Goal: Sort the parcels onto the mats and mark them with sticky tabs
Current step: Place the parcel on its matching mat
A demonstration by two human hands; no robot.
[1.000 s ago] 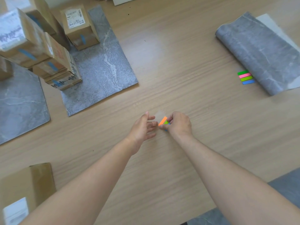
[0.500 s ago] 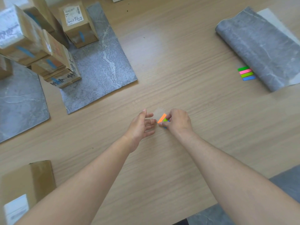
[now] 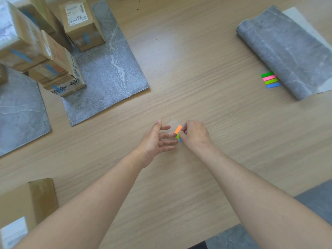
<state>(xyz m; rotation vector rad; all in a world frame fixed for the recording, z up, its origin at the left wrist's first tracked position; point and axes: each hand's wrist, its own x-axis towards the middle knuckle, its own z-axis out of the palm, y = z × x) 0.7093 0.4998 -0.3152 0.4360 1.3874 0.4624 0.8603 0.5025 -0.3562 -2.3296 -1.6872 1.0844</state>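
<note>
**Sticky tabs pinched over the table, parcels on the mat**

From my seat I see the right hand (image 3: 195, 136) curled, pinching a small strip of sticky tabs (image 3: 178, 129) just above the wooden table (image 3: 197, 69). The orange tab sits on top, with green and blue peeking out below it. The left hand (image 3: 156, 139) is spread with straight fingers and grips nothing, one fingertip at the strip's edge. A second set of tabs (image 3: 270, 79) lies far right, just beside a rolled grey mat (image 3: 287, 51). At upper left, cardboard parcels (image 3: 59, 69) stand on a flat grey mat (image 3: 107, 69), with blue tabs on their sides. Another parcel (image 3: 27, 203) sits at the lower left edge
</note>
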